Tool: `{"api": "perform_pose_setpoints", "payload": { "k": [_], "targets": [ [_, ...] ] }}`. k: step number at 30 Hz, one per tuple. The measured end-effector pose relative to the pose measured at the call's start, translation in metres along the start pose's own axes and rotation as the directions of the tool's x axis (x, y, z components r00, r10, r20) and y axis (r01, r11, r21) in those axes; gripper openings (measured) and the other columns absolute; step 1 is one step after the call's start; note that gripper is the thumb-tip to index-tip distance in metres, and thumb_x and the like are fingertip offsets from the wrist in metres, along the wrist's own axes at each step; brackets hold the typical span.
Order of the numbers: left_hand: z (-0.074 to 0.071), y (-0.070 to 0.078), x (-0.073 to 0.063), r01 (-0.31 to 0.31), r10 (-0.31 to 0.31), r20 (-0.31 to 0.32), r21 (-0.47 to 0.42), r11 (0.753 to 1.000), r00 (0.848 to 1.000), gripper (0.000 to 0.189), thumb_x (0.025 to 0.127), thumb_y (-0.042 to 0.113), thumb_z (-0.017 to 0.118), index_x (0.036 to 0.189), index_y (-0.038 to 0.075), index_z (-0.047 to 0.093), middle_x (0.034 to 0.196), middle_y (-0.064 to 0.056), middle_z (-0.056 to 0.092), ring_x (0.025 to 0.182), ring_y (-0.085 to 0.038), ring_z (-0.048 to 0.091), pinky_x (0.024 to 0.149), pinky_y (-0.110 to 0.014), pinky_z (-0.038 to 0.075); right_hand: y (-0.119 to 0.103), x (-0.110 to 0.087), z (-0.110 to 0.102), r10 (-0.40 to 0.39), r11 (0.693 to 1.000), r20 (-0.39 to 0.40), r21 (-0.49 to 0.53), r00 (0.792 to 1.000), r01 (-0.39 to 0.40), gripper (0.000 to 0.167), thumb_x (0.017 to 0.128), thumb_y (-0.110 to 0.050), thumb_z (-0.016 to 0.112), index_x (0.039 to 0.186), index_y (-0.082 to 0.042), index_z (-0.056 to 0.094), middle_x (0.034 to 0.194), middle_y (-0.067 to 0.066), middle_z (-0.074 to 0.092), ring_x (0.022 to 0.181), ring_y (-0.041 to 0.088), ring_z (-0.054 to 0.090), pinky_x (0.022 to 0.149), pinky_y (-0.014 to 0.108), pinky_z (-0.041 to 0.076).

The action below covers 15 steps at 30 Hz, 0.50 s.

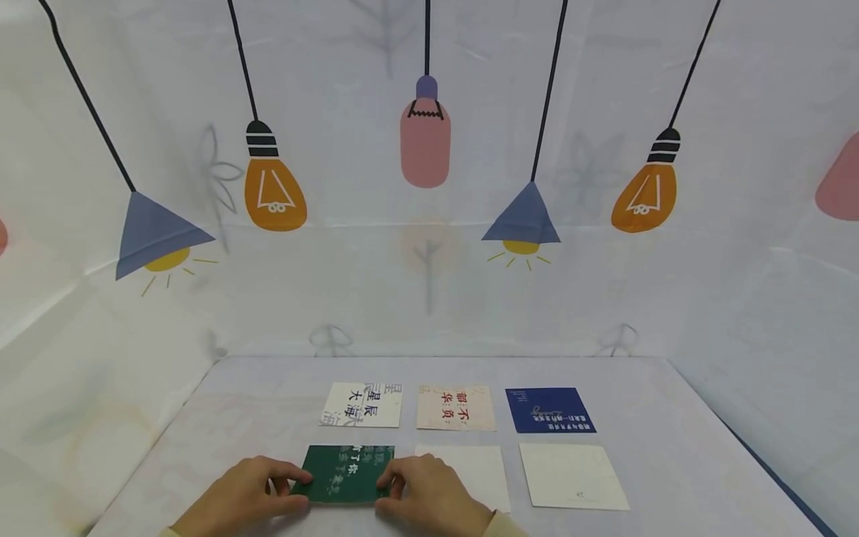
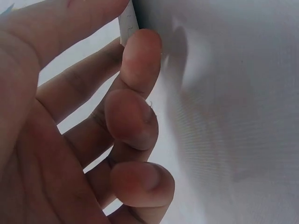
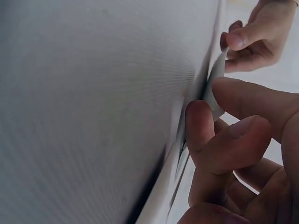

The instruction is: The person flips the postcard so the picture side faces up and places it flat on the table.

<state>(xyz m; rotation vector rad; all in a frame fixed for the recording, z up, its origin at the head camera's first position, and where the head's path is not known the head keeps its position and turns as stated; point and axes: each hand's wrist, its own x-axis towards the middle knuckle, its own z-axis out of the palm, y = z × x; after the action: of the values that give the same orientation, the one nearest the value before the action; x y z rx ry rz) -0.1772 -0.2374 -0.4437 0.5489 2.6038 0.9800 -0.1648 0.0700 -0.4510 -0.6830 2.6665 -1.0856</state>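
A green card (image 1: 345, 475) with white lettering is at the front left of the table, between my two hands. My left hand (image 1: 250, 492) pinches its left edge between thumb and index finger. At the right edge, the thumb and fingers of my right hand (image 1: 429, 496) pinch it too. In the left wrist view only a pale sliver of the card (image 2: 127, 21) shows past the fingers. The right wrist view has the card (image 3: 216, 81) nearly edge-on, with the left hand (image 3: 261, 39) at its far end.
Behind lie a white lettered card (image 1: 362, 405), a cream card with red lettering (image 1: 456, 408) and a blue card (image 1: 550, 410). To the right are a blank whitish card (image 1: 479, 473), partly behind my right hand, and another cream card (image 1: 573, 476). Lamp-printed cloth (image 1: 362, 291) hangs behind the table.
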Motion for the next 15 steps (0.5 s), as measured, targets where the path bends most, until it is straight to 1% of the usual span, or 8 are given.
{"api": "perform_pose_setpoints", "payload": {
  "k": [5, 8, 12, 15],
  "targets": [
    [0.0019, -0.0035, 0.0014, 0.030, -0.029, 0.018, -0.033, 0.999, 0.999, 0.029, 0.089, 0.032, 0.077, 0.109, 0.011, 0.077, 0.075, 0.004, 0.062, 0.064, -0.009, 0.052, 0.056, -0.026, 0.041, 0.0002, 0.0010, 0.0026, 0.013, 1.000, 0.014, 0.016, 1.000, -0.013, 0.016, 0.083, -0.027, 0.082, 0.095, -0.019, 0.075, 0.067, -0.019, 0.056, 0.063, -0.001, 0.049, 0.061, 0.023, 0.040],
    [0.0031, -0.0028, 0.0019, 0.081, -0.080, 0.019, -0.049, 0.995, 0.997, 0.028, 0.091, 0.031, 0.075, 0.109, 0.010, 0.078, 0.074, 0.003, 0.062, 0.066, -0.013, 0.053, 0.056, -0.027, 0.041, -0.0008, 0.0018, 0.0029, 0.027, 1.000, 0.025, 0.015, 0.999, -0.027, 0.014, 0.083, -0.026, 0.081, 0.094, -0.018, 0.076, 0.066, -0.017, 0.056, 0.061, 0.000, 0.050, 0.061, 0.024, 0.041],
    [0.0038, 0.0013, 0.0020, 0.158, -0.158, 0.013, -0.058, 0.986, 0.987, 0.028, 0.093, 0.032, 0.073, 0.110, 0.011, 0.079, 0.067, -0.001, 0.059, 0.065, -0.018, 0.054, 0.056, -0.027, 0.040, -0.0025, 0.0022, 0.0030, 0.051, 0.999, 0.038, 0.008, 0.998, -0.051, 0.011, 0.085, -0.026, 0.079, 0.093, -0.018, 0.078, 0.064, -0.016, 0.057, 0.061, 0.000, 0.051, 0.061, 0.024, 0.043],
    [0.0040, 0.0038, 0.0025, 0.176, -0.176, 0.006, -0.054, 0.983, 0.984, 0.028, 0.094, 0.032, 0.072, 0.111, 0.011, 0.079, 0.067, -0.001, 0.058, 0.067, -0.019, 0.054, 0.056, -0.027, 0.041, -0.0032, 0.0021, 0.0031, 0.062, 0.998, 0.040, -0.001, 0.997, -0.062, 0.011, 0.085, -0.027, 0.078, 0.093, -0.019, 0.079, 0.064, -0.016, 0.057, 0.061, 0.001, 0.051, 0.062, 0.025, 0.043]
  ]
}}
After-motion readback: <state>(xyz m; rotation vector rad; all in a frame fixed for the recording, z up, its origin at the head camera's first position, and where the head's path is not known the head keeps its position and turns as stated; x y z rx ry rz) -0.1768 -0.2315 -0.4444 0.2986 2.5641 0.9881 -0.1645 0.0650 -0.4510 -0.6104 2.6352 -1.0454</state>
